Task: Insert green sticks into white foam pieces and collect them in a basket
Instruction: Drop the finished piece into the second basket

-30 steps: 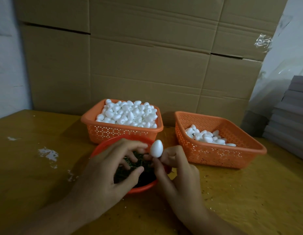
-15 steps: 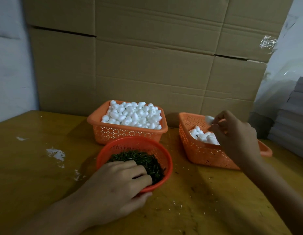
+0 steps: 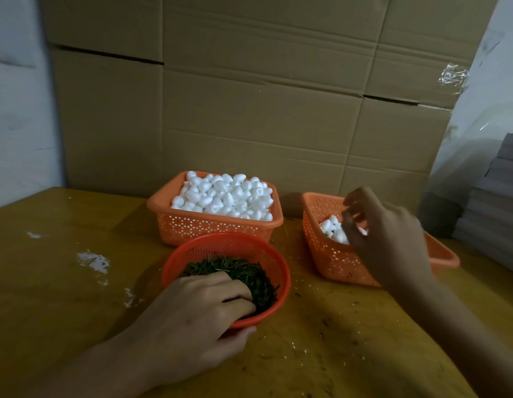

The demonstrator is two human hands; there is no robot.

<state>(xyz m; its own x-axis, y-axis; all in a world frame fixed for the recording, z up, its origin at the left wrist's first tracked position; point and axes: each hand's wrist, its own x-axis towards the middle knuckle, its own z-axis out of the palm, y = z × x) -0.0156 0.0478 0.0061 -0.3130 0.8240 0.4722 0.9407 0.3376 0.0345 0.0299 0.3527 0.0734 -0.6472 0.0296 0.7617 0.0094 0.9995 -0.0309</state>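
A round red bowl of green sticks stands at the front centre. My left hand lies in it with curled fingers on the sticks and the thumb outside under the near rim. Behind it, an orange basket is heaped with white foam pieces. To the right, a second orange basket holds a small pile of foam pieces. My right hand hovers over that pile with loosely spread fingers that hold nothing.
The yellow wooden table carries white smears at the left and scattered crumbs in front. Large cardboard boxes wall off the back. A stack of grey sheets stands at the right edge.
My right hand carried a foam piece from above the red bowl to the right basket and now holds none. My left hand settled onto the sticks at the bowl's near rim.
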